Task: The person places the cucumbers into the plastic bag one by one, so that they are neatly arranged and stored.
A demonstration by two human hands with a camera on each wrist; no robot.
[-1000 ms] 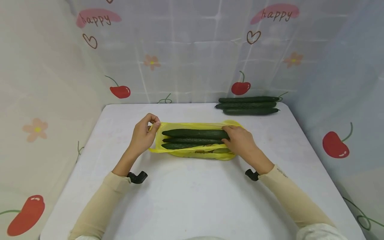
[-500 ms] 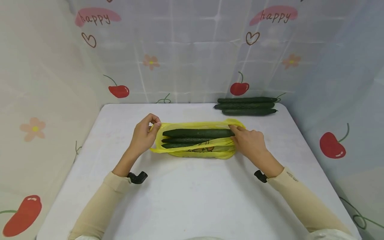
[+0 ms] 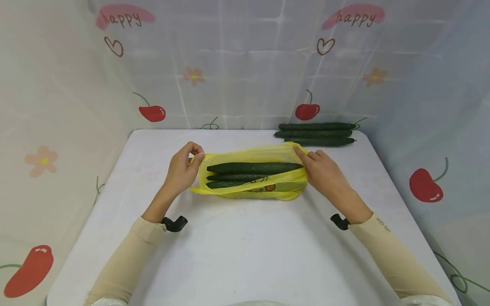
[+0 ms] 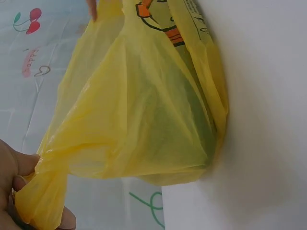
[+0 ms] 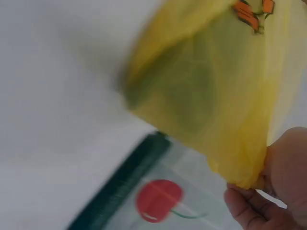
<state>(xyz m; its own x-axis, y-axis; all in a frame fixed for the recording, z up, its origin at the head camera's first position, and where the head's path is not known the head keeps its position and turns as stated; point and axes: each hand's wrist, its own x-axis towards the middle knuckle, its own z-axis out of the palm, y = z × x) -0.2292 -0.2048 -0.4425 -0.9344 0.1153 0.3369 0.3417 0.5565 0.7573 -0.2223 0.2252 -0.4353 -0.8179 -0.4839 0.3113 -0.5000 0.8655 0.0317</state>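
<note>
A yellow plastic bag (image 3: pixel 268 154) lies on its side at mid-table, its long opening facing up. Inside it several dark green cucumbers (image 3: pixel 252 168) lie side by side, their left ends showing and the rest partly under the printed front film. My left hand (image 3: pixel 185 168) pinches the bag's left corner; in the left wrist view a bunched handle (image 4: pixel 45 201) sticks out between its fingers. At the opposite end my right hand (image 3: pixel 323 172) grips the bag's right corner, and the right wrist view shows gathered film (image 5: pixel 244 167) at its fingertips.
Three more cucumbers (image 3: pixel 315 134) lie in a row at the back right of the white table (image 3: pixel 245 246). A printed curtain (image 3: pixel 245 63) stands behind the table's far edge. At the bottom edge a pale rounded thing (image 3: pixel 260 303) just shows.
My right hand has moved right from over the cucumbers' ends to the bag's right corner. The bag's back edge is raised and stretched. My left hand keeps its pinch, nearly still.
</note>
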